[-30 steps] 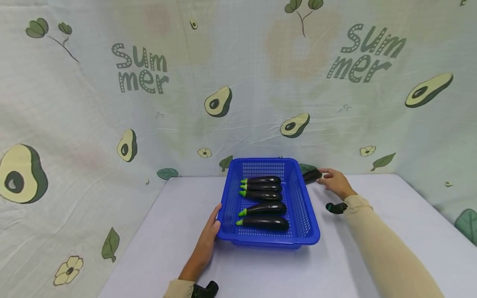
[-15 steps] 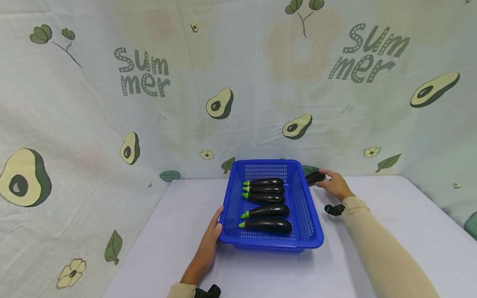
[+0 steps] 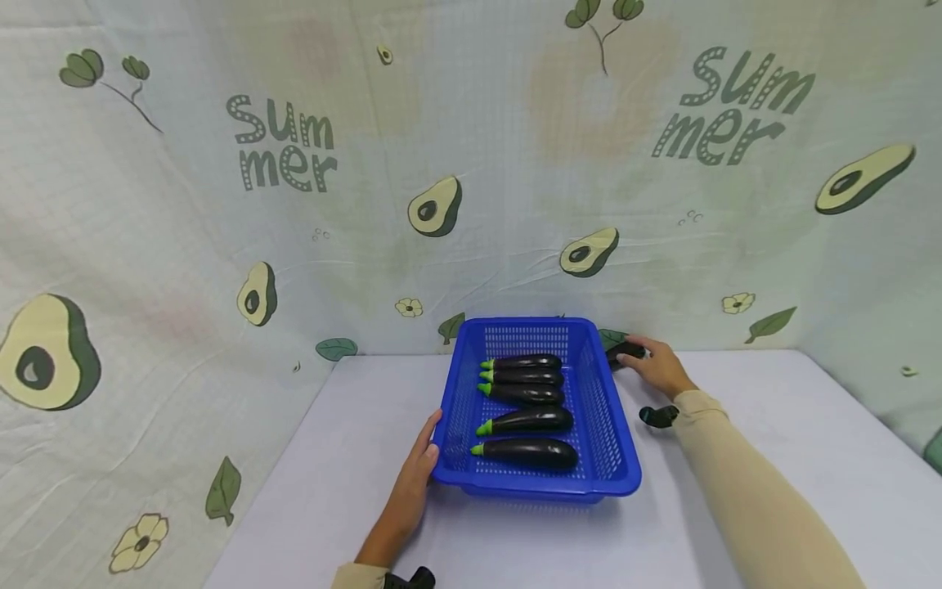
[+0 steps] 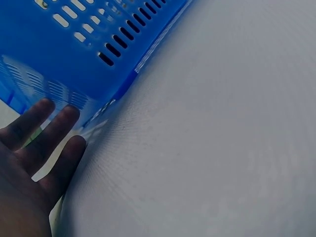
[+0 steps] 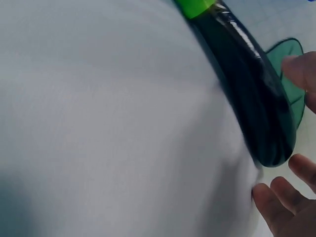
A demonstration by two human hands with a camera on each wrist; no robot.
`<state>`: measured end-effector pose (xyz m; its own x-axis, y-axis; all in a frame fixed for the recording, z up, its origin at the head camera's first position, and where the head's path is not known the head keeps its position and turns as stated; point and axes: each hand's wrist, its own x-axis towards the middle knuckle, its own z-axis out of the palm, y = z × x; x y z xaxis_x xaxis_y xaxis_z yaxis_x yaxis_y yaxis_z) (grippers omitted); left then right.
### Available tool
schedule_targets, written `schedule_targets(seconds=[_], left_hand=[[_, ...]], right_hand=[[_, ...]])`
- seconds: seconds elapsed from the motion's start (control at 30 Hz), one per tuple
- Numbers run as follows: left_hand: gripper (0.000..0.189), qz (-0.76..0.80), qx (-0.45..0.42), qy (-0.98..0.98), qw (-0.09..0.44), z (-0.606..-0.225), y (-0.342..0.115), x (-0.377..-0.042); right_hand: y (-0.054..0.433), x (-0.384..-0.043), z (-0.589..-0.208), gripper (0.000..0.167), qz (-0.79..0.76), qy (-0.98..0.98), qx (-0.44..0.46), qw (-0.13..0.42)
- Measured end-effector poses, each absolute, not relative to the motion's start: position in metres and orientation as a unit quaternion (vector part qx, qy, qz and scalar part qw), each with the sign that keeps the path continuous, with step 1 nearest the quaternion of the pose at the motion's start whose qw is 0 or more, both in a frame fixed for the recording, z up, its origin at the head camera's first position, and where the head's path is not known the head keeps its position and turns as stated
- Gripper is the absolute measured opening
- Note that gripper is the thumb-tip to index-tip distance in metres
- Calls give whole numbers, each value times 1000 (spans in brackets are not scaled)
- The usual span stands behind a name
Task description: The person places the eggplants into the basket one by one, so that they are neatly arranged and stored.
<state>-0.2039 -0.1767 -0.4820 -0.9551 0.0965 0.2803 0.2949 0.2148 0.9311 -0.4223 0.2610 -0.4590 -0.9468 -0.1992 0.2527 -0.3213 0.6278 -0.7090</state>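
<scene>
Several dark eggplants (image 3: 524, 452) with green stems lie side by side in a blue plastic basket (image 3: 530, 484). My left hand (image 3: 409, 483) is at the basket's near left side, its fingers extended against the wall. From below, the left wrist view shows those fingers spread beside the perforated basket (image 4: 74, 49). Just past the basket's right rim, another eggplant (image 3: 625, 352) lies on the table. My right hand (image 3: 660, 366) is at its rounded end. In the right wrist view, fingers (image 5: 271, 197) spread around the end of that eggplant (image 5: 252, 84), with gaps showing between.
A white-covered table (image 3: 353, 425) carries the basket. Behind it hangs a pale cloth (image 3: 500, 164) printed with avocados, leaves and lettering. Black wrist devices are strapped below both hands.
My right hand has shifted slightly at the outside eggplant, its fingers reaching farther over it. The left hand stays at the basket. The head view has shifted a little.
</scene>
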Motion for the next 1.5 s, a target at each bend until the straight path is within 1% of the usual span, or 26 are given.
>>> schedule_targets(seconds=[0.07, 0.17, 0.4, 0.53, 0.83, 1.1, 1.3, 1.5], left_hand=[[51, -612, -126, -777, 77, -482, -176, -205], [52, -613, -128, -776, 75, -481, -176, -205], [52, -618, -129, -773, 64, -481, -176, -204], [53, -617, -128, -774, 62, -480, -175, -204], [52, -617, -135, -771, 73, -484, -177, -204], [52, -607, -133, -779, 83, -480, -178, -205], [53, -603, -128, -783, 84, -477, -177, -203], [53, -605, -125, -782, 77, -479, -176, -204]], right_hand=[[261, -424, -460, 58, 397, -901, 157, 82], [262, -426, -462, 57, 383, -905, 167, 83], [259, -423, -462, 68, 365, -918, 146, 55], [256, -423, -462, 70, 348, -926, 144, 38], [254, -427, -472, 64, 311, -937, 146, 68], [249, -429, -463, 57, 299, -939, 143, 88], [250, -429, -463, 56, 282, -945, 146, 77], [254, -423, -460, 57, 263, -954, 130, 65]])
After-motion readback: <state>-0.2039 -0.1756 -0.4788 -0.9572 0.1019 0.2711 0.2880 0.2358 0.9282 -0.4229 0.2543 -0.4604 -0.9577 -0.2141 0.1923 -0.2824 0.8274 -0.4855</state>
